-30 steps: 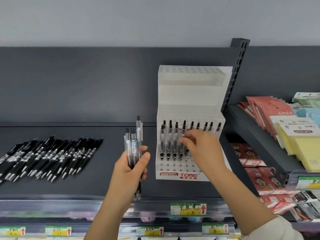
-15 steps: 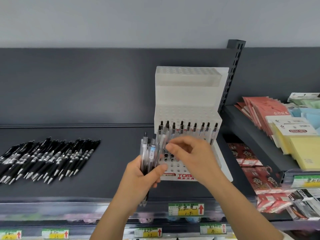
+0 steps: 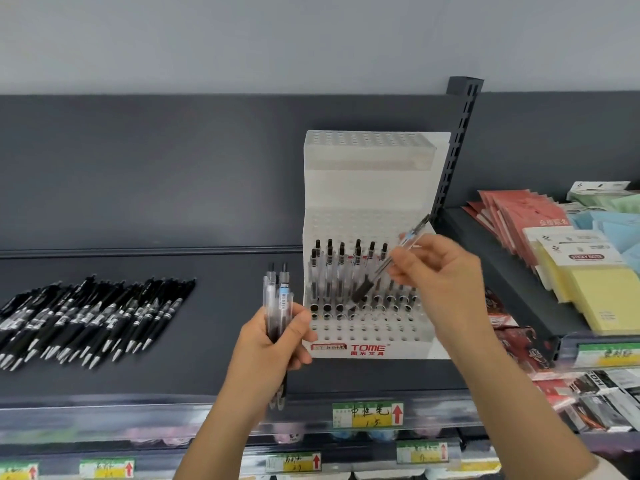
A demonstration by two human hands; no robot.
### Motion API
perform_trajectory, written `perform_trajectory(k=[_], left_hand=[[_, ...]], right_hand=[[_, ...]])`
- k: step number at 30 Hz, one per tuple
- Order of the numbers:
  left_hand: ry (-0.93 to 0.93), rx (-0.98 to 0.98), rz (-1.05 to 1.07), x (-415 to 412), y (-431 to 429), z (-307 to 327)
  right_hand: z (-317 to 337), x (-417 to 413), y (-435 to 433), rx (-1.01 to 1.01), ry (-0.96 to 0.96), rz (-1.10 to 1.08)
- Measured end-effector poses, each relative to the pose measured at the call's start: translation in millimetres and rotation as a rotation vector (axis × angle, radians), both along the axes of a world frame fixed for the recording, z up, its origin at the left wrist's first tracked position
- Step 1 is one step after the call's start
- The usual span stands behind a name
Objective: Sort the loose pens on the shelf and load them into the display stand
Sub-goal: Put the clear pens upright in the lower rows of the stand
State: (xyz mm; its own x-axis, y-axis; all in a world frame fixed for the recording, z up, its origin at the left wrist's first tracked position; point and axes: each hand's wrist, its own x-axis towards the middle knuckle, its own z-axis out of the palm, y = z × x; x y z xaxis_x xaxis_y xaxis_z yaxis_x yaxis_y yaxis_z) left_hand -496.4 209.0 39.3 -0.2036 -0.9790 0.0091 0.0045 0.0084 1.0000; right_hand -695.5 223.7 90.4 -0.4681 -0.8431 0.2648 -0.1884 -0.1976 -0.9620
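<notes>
left hand (image 3: 273, 344): grip wrapped round a bunch of clear pens (image 3: 278, 299), just left of the display stand (image 3: 367, 188)
right hand (image 3: 440, 282): grip pinching a single pen (image 3: 391, 265), tilted over the stand's front rows
black pens (image 3: 90, 313): loose on the shelf (image 3: 207, 358), well left

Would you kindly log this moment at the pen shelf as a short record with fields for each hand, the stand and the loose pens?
left hand: grips a bundle of clear pens, upright
right hand: pinches a single clear pen, tilted, tip down toward the stand
display stand: white, tiered; pens in the lowest tier's rear rows, front holes empty
loose black pens: laid in a row on the shelf, left of the stand
</notes>
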Motion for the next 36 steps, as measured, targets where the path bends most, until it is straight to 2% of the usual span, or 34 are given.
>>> perform_trajectory(k=[3, 8, 19, 25, 31, 36], left_hand=[[0.004, -0.032, 0.063, 1.5, -2.0, -0.6], [0.031, -0.008, 0.098, 0.4, -2.5, -1.0], [0.088, 0.016, 0.113, 2.5, 0.3, -1.1], [0.163, 0.057, 0.089, 0.4, 0.9, 2.6], [0.214, 0.090, 0.070, -3.1, 2.4, 4.5], [0.182, 0.063, 0.034, -7.1, 1.9, 3.6]], right_hand=[[-2.6, -6.9, -5.0, -0.038, 0.198, -0.141], [-10.1, -2.0, -12.0, -0.033, 0.405, -0.157], [-28.6, 5.2, -24.4, 0.243, 0.706, -0.068], [-30.1, 6.7, -25.6, 0.279, 0.697, -0.087], [-31.5, 6.1, -14.4, 0.215, 0.615, -0.100], [-20.0, 21.7, 2.8, 0.175, 0.499, 0.063]])
